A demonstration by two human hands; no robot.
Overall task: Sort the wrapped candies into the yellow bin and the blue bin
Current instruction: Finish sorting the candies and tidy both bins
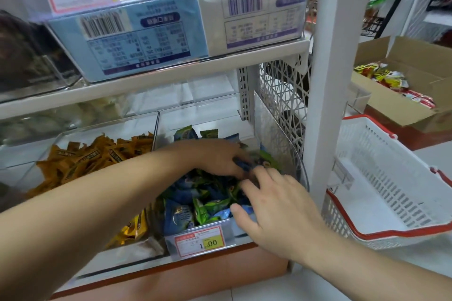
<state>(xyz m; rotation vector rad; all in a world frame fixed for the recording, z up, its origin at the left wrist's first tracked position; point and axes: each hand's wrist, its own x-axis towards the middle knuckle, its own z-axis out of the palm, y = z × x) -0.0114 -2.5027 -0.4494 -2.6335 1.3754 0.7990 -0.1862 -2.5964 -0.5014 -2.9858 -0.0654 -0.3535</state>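
Blue and green wrapped candies heaped in clear blue bin, left hand inside it pinching a blue candy, right hand resting fingers spread on the heap, orange candies in yellow bin just left of it

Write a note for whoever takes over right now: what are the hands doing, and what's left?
Left hand: seems to pinch a blue candy over the right bin.
Right hand: open, fingers resting on the blue and green candies there.
Left bin: yellow candies.
Done: colours look separated. Left: finish picking through the right bin.
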